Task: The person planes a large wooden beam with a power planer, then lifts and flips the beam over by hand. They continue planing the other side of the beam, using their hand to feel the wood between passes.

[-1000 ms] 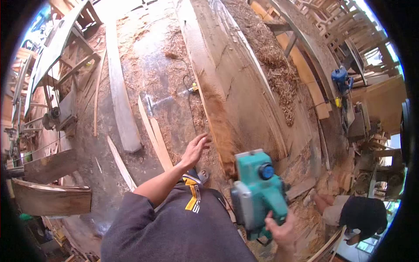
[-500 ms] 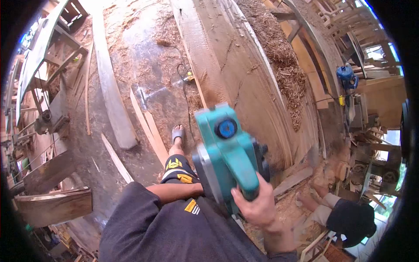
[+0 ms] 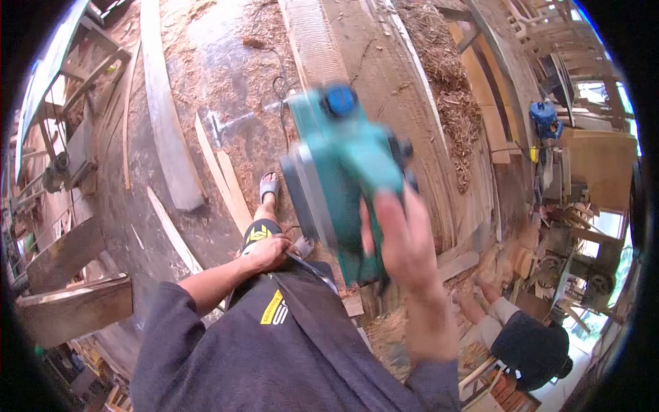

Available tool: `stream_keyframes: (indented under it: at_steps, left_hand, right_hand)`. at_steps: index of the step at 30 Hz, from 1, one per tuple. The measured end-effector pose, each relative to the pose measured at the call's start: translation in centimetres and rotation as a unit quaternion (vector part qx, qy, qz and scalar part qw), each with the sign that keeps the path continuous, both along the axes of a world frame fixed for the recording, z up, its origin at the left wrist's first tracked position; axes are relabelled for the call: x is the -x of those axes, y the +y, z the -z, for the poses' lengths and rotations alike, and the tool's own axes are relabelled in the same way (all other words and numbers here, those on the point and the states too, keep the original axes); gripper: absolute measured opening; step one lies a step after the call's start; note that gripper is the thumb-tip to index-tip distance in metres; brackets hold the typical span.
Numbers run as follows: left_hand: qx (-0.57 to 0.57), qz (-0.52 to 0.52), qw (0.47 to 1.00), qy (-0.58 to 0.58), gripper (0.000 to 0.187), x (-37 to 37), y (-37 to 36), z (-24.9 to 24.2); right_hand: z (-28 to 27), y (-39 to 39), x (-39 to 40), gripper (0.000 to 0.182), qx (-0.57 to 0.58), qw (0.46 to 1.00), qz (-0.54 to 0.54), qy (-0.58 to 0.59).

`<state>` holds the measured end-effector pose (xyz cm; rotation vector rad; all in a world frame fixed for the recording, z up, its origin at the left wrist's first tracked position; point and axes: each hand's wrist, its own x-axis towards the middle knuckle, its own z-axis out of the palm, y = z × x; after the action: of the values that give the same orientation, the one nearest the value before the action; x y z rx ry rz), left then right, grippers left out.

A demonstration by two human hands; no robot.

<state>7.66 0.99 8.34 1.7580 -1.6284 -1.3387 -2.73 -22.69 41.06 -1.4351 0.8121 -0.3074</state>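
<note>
My right hand (image 3: 405, 240) grips the rear handle of a teal power planer (image 3: 343, 165), fingers curled firmly around it, in a woodworking shop strewn with shavings. The planer, blurred and topped by a blue knob (image 3: 340, 101), is directly in front of my body, its front end across the near part of a broad wooden slab (image 3: 405, 137); whether it touches the wood cannot be told from this angle. At my waist, my left hand (image 3: 269, 253) is closed on the lower edge of my dark shirt (image 3: 268, 357), near my thigh and apart from the tool.

Fine ridges mark a pale band (image 3: 316, 41) along the slab's left side, while a thick heap of curled shavings (image 3: 456, 103) lies along its right. To the left, a long plank (image 3: 165, 117) and narrow wood strips (image 3: 226, 175) lie on the dusty floor (image 3: 233, 89), the strips near my sandalled foot (image 3: 269, 185). At right, a blue power tool (image 3: 542, 120) sits beyond the shavings. At lower right, a person (image 3: 525, 343) in a dark top and light shorts bends forward, well apart from my hands.
</note>
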Motion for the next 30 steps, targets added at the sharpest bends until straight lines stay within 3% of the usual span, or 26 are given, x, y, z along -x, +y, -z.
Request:
stream_keyframes:
  at_steps: [1,4,5,8,11,12,13,15,17,19,21,23,25,27,29,30]
  left_hand:
    - [-0.029,-0.036,0.998,-0.036,0.023,-0.9,-0.4,-3.3]
    - [0.138,0.020,0.983,-0.117,0.017,0.5,0.2,-4.5]
    - [0.176,0.033,0.974,-0.136,0.018,1.4,0.2,-5.5]
    - [0.084,0.105,0.986,-0.097,0.016,2.8,0.0,-5.9]
    - [0.149,-0.033,0.988,-0.011,0.015,1.9,0.3,-4.9]
    - [0.168,-0.137,0.976,0.015,0.019,1.2,0.0,-6.6]
    - [0.131,-0.169,0.977,-0.003,0.015,0.2,-0.6,-8.3]
    - [0.189,-0.327,0.926,-0.020,0.019,-1.3,-1.4,-7.9]
    - [0.133,-0.464,0.852,0.202,0.028,-3.9,-2.5,-6.3]
    - [0.204,-0.534,0.806,0.152,0.034,-7.7,-5.5,-7.0]
    - [0.199,-0.597,0.759,0.164,0.032,-11.4,-9.7,-12.1]
    - [0.217,-0.601,0.765,0.082,0.031,-13.5,-14.0,-18.4]
    - [0.342,-0.551,0.761,-0.001,0.032,-14.3,-17.6,-21.1]
    - [0.260,-0.448,0.855,0.026,0.045,-12.4,-18.8,-25.1]
    - [0.342,-0.258,0.892,-0.144,0.054,-8.8,-18.6,-25.8]
    - [0.338,-0.197,0.908,-0.147,0.051,-6.5,-18.1,-26.1]
  right_hand:
    - [0.5,1.9,4.3,0.035,-0.008,1.000,-0.020,0.017]
    - [-0.2,7.8,15.1,0.066,0.042,0.994,-0.035,0.099]
    - [-0.4,9.7,18.4,0.066,0.043,0.992,-0.034,0.116]
    - [-0.3,10.2,20.4,0.065,0.044,0.990,-0.045,0.129]
    - [-0.1,9.1,18.1,0.066,0.042,0.990,-0.045,0.124]
    - [0.2,8.4,16.4,0.066,0.040,0.991,-0.042,0.122]
    - [0.1,7.4,14.1,0.063,0.039,0.994,-0.037,0.097]
    - [0.1,4.9,8.9,0.053,0.008,0.999,-0.025,0.043]
    - [0.7,1.9,3.2,0.044,0.031,0.999,-0.021,-0.001]
    - [0.6,-1.1,-3.1,0.040,0.008,0.999,0.011,-0.036]
    - [0.4,-4.1,-7.9,0.039,0.046,0.998,-0.002,-0.032]
    - [0.6,-4.4,-8.4,0.038,0.053,0.998,0.008,-0.041]
    - [0.3,-3.8,-7.5,0.037,0.041,0.998,0.015,-0.042]
    - [-0.4,-1.0,-2.6,0.035,0.003,0.999,0.020,-0.028]
    - [-1.2,2.5,3.2,0.033,-0.004,1.000,0.024,0.016]
    - [-1.2,4.1,6.7,0.033,0.008,0.998,0.023,0.063]
